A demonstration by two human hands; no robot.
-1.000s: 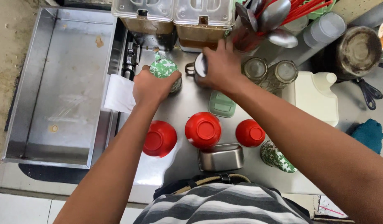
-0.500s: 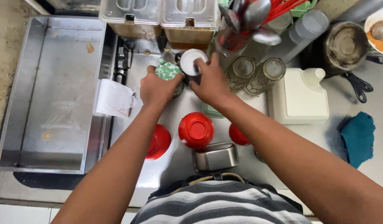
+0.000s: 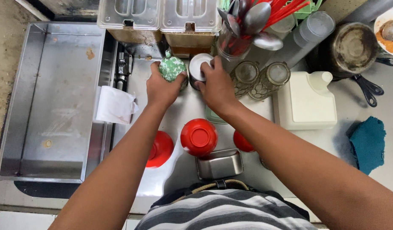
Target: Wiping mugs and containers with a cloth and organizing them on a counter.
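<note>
The left hand (image 3: pixel 162 87) holds a green and white cloth (image 3: pixel 172 68). The right hand (image 3: pixel 217 85) grips a small metal cup (image 3: pixel 198 68) with white inside (right beside the cloth). Three red lids (image 3: pixel 199 137) sit on the steel counter (image 3: pixel 183 113), near a metal box (image 3: pixel 219 164).

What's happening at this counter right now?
A person stands at a steel counter. Their left hand grips a green patterned cloth bundle, and their right hand holds a small white-topped can right beside it, below two lidded drink dispensers. Nearer the body sit red-lidded jars and a small steel tin. A steel tray lies further left.
</note>
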